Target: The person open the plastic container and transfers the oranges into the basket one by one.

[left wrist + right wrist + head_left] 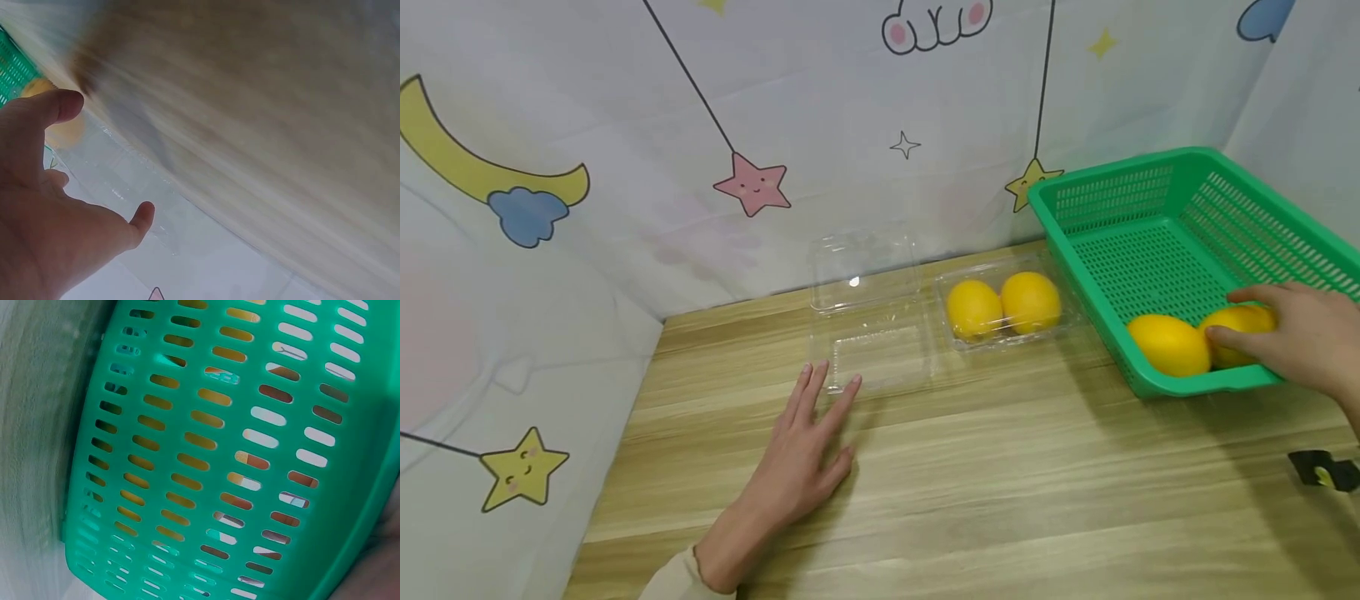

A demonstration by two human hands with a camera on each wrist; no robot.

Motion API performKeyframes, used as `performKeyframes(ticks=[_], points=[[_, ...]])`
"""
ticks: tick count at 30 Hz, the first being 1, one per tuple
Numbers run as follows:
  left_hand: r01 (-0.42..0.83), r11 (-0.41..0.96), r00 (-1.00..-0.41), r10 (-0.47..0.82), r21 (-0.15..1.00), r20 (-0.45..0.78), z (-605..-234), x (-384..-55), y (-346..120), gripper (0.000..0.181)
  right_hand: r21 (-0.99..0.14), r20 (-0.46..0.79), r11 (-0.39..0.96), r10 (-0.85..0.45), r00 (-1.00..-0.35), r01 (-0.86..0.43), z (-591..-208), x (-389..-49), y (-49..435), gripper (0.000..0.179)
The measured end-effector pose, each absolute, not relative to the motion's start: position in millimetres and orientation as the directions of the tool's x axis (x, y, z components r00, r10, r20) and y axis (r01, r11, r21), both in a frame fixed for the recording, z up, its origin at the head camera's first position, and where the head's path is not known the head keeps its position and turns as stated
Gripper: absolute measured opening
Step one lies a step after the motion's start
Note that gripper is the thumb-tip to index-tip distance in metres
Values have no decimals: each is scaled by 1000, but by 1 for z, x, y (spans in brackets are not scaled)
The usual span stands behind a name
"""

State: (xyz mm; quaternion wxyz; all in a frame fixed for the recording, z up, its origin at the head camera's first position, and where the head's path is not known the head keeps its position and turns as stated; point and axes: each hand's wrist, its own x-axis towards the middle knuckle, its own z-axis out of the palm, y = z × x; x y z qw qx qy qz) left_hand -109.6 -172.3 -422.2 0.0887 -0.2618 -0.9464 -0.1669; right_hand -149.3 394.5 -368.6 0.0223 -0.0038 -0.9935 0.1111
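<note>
Curling over the right-hand fruit, the right hand (pixel 1303 333) is bringing thumb and index finger to opposite sides of the yellow fruit (pixel 1232 317), its gap matching the fruit's width; how firmly it is pressing, I cannot tell. That span is probably suiting a smooth, round thing that could roll away from a one-sided touch. The fruit is sitting inside the green basket (pixel 1210 384), at its near side, right beside a second yellow fruit (pixel 1168 346); the basket's wall is likely keeping both from rolling out.

The left hand (pixel 801 467) is holding nothing, its fingers spreading toward the near edge of an open clear box (pixel 880 360); whether the fingertips are touching it, I cannot tell. A hand placed there could be steadying so light a box. Its lid (pixel 865 275) is standing up behind, leaving the bottom half uncovered. Between that box and the basket, another clear box (pixel 1006 340) is holding two yellow fruits (pixel 974 309) side by side, a snug fit that is probably limiting their rolling.

Everything is resting on a wood-grained table (pixel 970 467), a small black object (pixel 1326 471) lying near its right side. Behind, a pale cloth (pixel 835 125) printed with stars, clouds and a moon is hanging as a wall.
</note>
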Motion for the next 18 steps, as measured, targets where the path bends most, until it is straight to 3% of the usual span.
performKeyframes(ticks=[18], points=[[504, 813, -862, 454, 291, 226, -419, -111, -175, 91, -241, 105, 970, 37, -994, 11, -364, -146, 386, 64]])
